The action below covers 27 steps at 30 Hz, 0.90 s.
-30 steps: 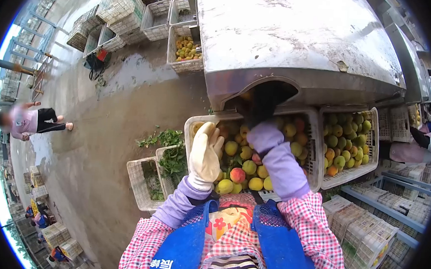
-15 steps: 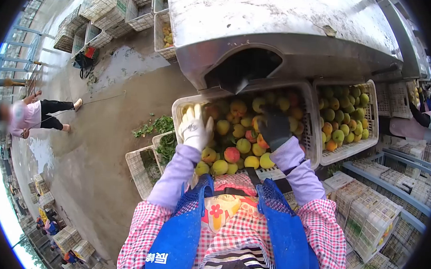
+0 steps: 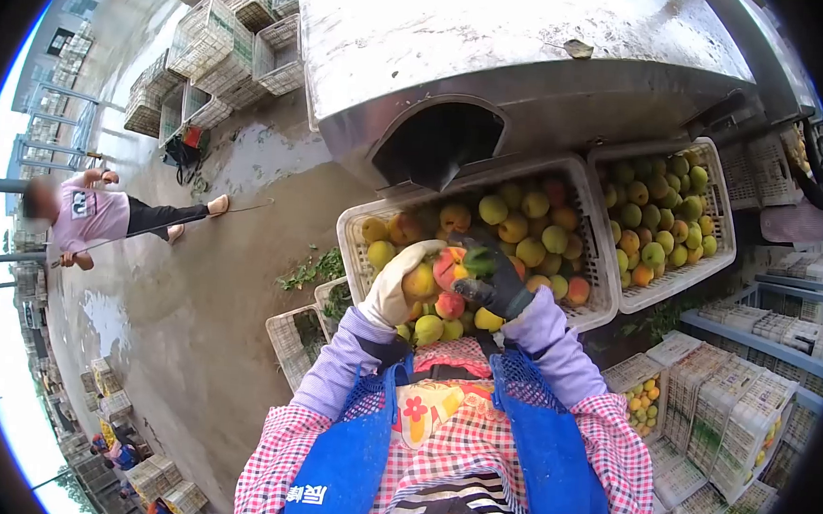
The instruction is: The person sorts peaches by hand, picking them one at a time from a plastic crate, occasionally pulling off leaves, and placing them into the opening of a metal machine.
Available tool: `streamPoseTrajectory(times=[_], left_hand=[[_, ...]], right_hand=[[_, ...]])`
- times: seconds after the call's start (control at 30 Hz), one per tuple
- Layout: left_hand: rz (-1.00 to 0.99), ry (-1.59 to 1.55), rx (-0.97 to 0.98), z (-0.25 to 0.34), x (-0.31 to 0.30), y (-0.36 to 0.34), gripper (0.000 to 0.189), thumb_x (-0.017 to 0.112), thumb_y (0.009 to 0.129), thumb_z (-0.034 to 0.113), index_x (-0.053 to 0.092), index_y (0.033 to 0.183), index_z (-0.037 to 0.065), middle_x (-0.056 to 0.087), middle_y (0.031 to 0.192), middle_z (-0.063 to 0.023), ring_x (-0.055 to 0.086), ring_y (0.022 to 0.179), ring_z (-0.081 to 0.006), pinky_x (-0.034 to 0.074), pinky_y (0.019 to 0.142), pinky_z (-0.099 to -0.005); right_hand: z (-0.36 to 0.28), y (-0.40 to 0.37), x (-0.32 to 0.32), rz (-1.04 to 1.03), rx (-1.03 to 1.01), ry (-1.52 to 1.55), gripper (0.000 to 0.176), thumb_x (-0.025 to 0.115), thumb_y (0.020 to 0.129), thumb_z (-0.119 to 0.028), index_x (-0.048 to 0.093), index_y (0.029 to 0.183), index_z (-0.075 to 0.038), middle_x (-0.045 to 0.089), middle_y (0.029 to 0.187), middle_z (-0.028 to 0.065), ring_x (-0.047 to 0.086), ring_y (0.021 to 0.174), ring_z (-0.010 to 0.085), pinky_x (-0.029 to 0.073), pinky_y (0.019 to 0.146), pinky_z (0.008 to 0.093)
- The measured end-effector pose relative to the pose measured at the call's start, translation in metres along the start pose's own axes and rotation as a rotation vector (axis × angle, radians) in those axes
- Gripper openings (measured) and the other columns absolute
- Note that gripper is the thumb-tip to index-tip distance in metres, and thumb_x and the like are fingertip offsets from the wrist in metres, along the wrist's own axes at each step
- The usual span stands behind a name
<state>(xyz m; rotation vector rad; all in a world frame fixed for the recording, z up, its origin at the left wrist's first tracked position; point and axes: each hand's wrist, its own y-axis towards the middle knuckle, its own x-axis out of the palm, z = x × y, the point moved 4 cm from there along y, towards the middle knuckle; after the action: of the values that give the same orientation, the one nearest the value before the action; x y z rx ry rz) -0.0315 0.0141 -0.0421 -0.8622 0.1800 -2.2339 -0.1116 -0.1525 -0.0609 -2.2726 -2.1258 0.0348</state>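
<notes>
My left hand [image 3: 394, 284], in a white glove, curls around a yellow peach [image 3: 419, 281]. Close against it, my right hand [image 3: 499, 283] in a dark glove grips a red-orange peach [image 3: 449, 268] with a green leaf [image 3: 477, 260] at its side. Both hands meet above a white plastic crate [image 3: 602, 286] filled with yellow, green and reddish peaches [image 3: 512, 227]. Part of the fruit lies hidden under my hands and forearms.
A metal machine [image 3: 535, 86] with a dark chute opening [image 3: 447, 141] overhangs the crate's far side. To the right stands a second crate [image 3: 726, 229] of greener peaches. Stacked crates [image 3: 727, 408] fill the lower right. A person [image 3: 94, 214] walks on the wet floor at left.
My hands have come together over the crate, from apart on the fruit, and now hold peaches. The view has shifted slightly, and the person at left has changed pose.
</notes>
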Motion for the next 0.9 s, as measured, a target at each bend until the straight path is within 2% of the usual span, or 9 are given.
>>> streamPoseTrajectory(times=[0.17, 0.27, 0.37, 0.43, 0.5, 0.53, 0.7, 0.83, 0.9], left_hand=[[0.015, 0.067, 0.117, -0.006, -0.016, 0.005, 0.047, 0.048, 0.105, 0.034, 0.059, 0.136, 0.001, 0.065, 0.128, -0.0125, 0.062, 0.120, -0.0226, 0.053, 0.099, -0.0372], [0.051, 0.067, 0.202, 0.017, -0.003, 0.009, 0.045, 0.049, 0.104, 0.033, 0.058, 0.137, 0.003, 0.064, 0.129, -0.0109, 0.061, 0.122, -0.0232, 0.052, 0.100, -0.0396], [0.160, -0.183, 0.197, 0.037, 0.000, 0.007, 0.043, 0.053, 0.104, 0.031, 0.057, 0.139, 0.007, 0.063, 0.132, -0.0077, 0.060, 0.123, -0.0230, 0.052, 0.101, -0.0423], [0.182, -0.434, 0.136, 0.029, -0.016, 0.002, 0.041, 0.058, 0.104, 0.029, 0.057, 0.141, 0.011, 0.062, 0.134, -0.0046, 0.060, 0.122, -0.0225, 0.052, 0.101, -0.0452], [0.225, -0.505, 0.135, 0.030, -0.020, 0.001, 0.040, 0.059, 0.104, 0.029, 0.057, 0.140, 0.011, 0.063, 0.134, -0.0049, 0.061, 0.121, -0.0225, 0.054, 0.098, -0.0449], [0.251, -0.538, 0.132, 0.030, -0.023, -0.001, 0.039, 0.059, 0.104, 0.030, 0.058, 0.139, 0.012, 0.063, 0.135, -0.0051, 0.061, 0.120, -0.0225, 0.054, 0.097, -0.0447], [0.196, -0.752, 0.154, 0.024, -0.033, 0.010, 0.035, 0.051, 0.108, 0.029, 0.058, 0.135, 0.007, 0.062, 0.134, -0.0133, 0.060, 0.123, -0.0292, 0.049, 0.108, -0.0503], [0.167, -0.860, 0.185, 0.034, -0.025, 0.013, 0.036, 0.054, 0.105, 0.017, 0.053, 0.137, 0.002, 0.060, 0.136, -0.0147, 0.059, 0.126, -0.0302, 0.048, 0.110, -0.0452], [0.225, -0.203, 0.463, 0.051, -0.011, 0.005, 0.039, 0.057, 0.100, 0.008, 0.052, 0.137, -0.002, 0.059, 0.137, -0.0171, 0.060, 0.124, -0.0308, 0.049, 0.108, -0.0404]], right_hand=[[-0.043, -0.007, 0.008, 0.294, -0.099, -0.278, 0.070, 0.093, 0.071, -0.025, 0.058, 0.127, -0.002, 0.061, 0.129, 0.0148, 0.060, 0.117, 0.0285, 0.048, 0.104, 0.0396], [-0.040, 0.010, 0.013, 0.450, -0.091, 0.029, 0.068, 0.096, 0.066, -0.025, 0.059, 0.119, -0.004, 0.063, 0.118, 0.0111, 0.063, 0.110, 0.0275, 0.050, 0.099, 0.0407], [-0.059, 0.048, 0.008, 0.482, -0.176, -0.077, 0.062, 0.094, 0.067, -0.029, 0.061, 0.114, -0.006, 0.065, 0.114, 0.0104, 0.064, 0.105, 0.0307, 0.051, 0.096, 0.0453], [-0.038, 0.084, 0.001, 0.510, -0.204, -0.347, 0.061, 0.092, 0.066, -0.032, 0.062, 0.112, -0.007, 0.066, 0.113, 0.0125, 0.064, 0.102, 0.0346, 0.050, 0.094, 0.0487], [-0.046, 0.117, 0.004, 0.655, -0.613, -0.958, 0.063, 0.088, 0.069, -0.039, 0.064, 0.117, -0.007, 0.065, 0.117, 0.0167, 0.062, 0.101, 0.0412, 0.049, 0.092, 0.0539], [-0.047, 0.131, 0.003, 0.680, -0.643, -1.071, 0.064, 0.088, 0.070, -0.039, 0.064, 0.119, -0.007, 0.064, 0.118, 0.0169, 0.062, 0.102, 0.0410, 0.049, 0.093, 0.0537], [-0.075, 0.158, -0.014, 0.413, -0.374, -0.916, 0.070, 0.086, 0.072, -0.040, 0.062, 0.128, -0.007, 0.062, 0.122, 0.0180, 0.060, 0.109, 0.0400, 0.048, 0.096, 0.0526], [-0.111, 0.133, -0.007, 0.384, -0.492, -0.803, 0.075, 0.085, 0.074, -0.041, 0.060, 0.135, -0.006, 0.060, 0.126, 0.0188, 0.058, 0.113, 0.0391, 0.047, 0.099, 0.0518], [-0.100, 0.097, 0.018, 0.198, -0.382, -0.726, 0.079, 0.086, 0.072, -0.040, 0.059, 0.137, -0.005, 0.060, 0.128, 0.0199, 0.058, 0.116, 0.0388, 0.047, 0.101, 0.0505]])
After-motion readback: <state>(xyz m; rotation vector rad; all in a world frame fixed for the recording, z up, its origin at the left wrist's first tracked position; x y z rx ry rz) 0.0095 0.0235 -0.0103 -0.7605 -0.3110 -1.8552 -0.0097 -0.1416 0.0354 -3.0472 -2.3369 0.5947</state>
